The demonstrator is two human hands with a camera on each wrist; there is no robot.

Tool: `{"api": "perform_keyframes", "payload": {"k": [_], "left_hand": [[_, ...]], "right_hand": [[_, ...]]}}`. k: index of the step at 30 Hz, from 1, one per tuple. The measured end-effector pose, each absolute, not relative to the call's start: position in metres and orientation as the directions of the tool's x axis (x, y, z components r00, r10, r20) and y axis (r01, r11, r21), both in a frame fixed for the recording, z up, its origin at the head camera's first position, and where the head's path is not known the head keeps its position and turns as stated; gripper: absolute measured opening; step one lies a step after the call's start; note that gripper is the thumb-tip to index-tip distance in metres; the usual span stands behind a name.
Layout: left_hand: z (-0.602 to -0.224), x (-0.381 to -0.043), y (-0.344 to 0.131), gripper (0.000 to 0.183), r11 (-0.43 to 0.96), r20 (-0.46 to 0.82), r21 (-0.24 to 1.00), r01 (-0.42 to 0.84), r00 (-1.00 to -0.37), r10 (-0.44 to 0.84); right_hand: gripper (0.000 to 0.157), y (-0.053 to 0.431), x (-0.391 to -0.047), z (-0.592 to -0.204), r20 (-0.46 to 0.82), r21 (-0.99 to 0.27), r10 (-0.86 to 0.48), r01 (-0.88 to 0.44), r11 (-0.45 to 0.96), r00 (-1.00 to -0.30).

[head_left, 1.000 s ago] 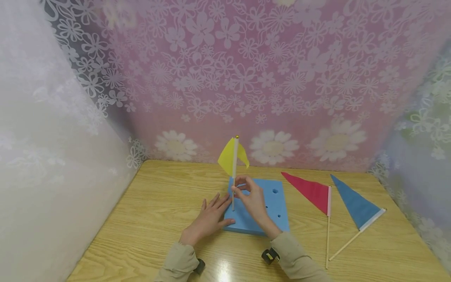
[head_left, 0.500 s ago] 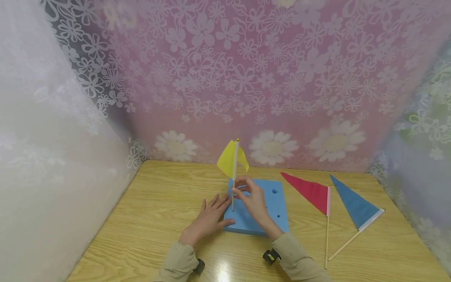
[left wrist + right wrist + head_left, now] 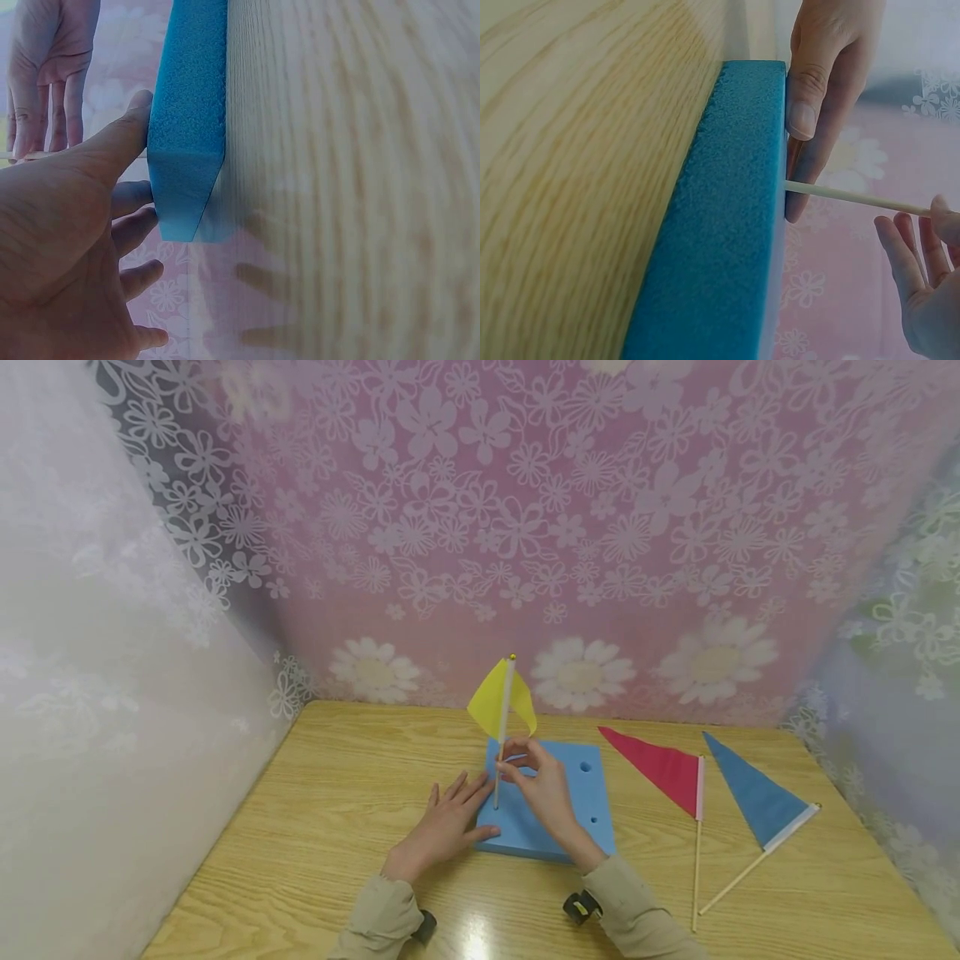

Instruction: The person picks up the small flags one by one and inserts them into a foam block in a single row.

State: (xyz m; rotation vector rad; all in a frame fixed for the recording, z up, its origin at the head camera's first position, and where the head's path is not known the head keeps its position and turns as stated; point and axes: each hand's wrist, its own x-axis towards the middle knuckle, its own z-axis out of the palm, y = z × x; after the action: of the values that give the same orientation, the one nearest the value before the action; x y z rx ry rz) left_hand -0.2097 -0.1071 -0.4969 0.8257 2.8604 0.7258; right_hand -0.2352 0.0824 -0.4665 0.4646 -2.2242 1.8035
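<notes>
A yellow flag (image 3: 489, 700) on a thin wooden stick stands nearly upright, leaning slightly right, its lower end at a hole near the left side of a blue foam block (image 3: 525, 835). My right hand (image 3: 542, 781) pinches the stick between thumb and fingertips, below the cloth. In the right wrist view the stick (image 3: 855, 198) meets the block's top face. My left hand (image 3: 442, 828) lies with spread, straight fingers on the block's left edge, thumb on its top near the front corner. The left wrist view shows the left thumb (image 3: 124, 139) against the blue foam.
To the right of the block, a red flag (image 3: 671, 775) and a blue flag (image 3: 761, 797) lie on the wooden table (image 3: 337, 777), sticks toward the front. More holes (image 3: 586, 767) show in the block's right part. A flowered wall (image 3: 465, 527) rises behind the table.
The yellow flag's top has tilted slightly to the right, and my right hand has shifted a little that way with it. My left hand has stayed in place.
</notes>
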Motion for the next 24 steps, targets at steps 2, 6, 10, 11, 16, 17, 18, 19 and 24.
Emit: {"api": "perform_keyframes", "payload": {"k": [2, 6, 10, 11, 16, 17, 18, 19, 24], "left_hand": [[-0.497, -0.210, -0.107, 0.073, 0.742, 0.055, 0.464, 0.484, -0.852, 0.521], [-0.497, -0.210, -0.107, 0.073, 0.743, 0.056, 0.464, 0.482, -0.853, 0.519], [-0.497, -0.210, -0.106, 0.073, 0.747, 0.056, 0.459, 0.481, -0.855, 0.516], [-0.497, -0.209, -0.106, 0.073, 0.750, 0.057, 0.453, 0.482, -0.855, 0.515], [-0.497, -0.208, -0.105, 0.073, 0.759, 0.056, 0.434, 0.485, -0.856, 0.514], [-0.497, -0.207, -0.105, 0.073, 0.758, 0.058, 0.434, 0.488, -0.854, 0.516], [-0.497, -0.207, -0.105, 0.073, 0.756, 0.058, 0.434, 0.489, -0.853, 0.518], [-0.498, -0.207, -0.105, 0.073, 0.756, 0.057, 0.434, 0.490, -0.852, 0.520], [-0.500, -0.208, -0.106, 0.074, 0.757, 0.057, 0.428, 0.494, -0.851, 0.523]], "right_hand": [[0.026, 0.083, -0.235, -0.467, 0.378, -0.901, -0.098, -0.390, 0.189, -0.921], [0.027, 0.084, -0.236, -0.468, 0.366, -0.908, -0.098, -0.378, 0.180, -0.925], [0.028, 0.091, -0.233, -0.463, 0.332, -0.919, -0.101, -0.346, 0.191, -0.938], [0.029, 0.094, -0.233, -0.462, 0.325, -0.921, -0.104, -0.339, 0.193, -0.940], [0.028, 0.117, -0.232, -0.463, 0.356, -0.908, -0.104, -0.370, 0.198, -0.929], [0.028, 0.123, -0.232, -0.463, 0.365, -0.907, -0.103, -0.378, 0.188, -0.925], [0.028, 0.130, -0.230, -0.463, 0.367, -0.907, -0.097, -0.379, 0.185, -0.925], [0.028, 0.136, -0.229, -0.462, 0.371, -0.907, -0.088, -0.381, 0.180, -0.924], [0.031, 0.166, -0.224, -0.459, 0.368, -0.914, -0.031, -0.368, 0.171, -0.929]]}}
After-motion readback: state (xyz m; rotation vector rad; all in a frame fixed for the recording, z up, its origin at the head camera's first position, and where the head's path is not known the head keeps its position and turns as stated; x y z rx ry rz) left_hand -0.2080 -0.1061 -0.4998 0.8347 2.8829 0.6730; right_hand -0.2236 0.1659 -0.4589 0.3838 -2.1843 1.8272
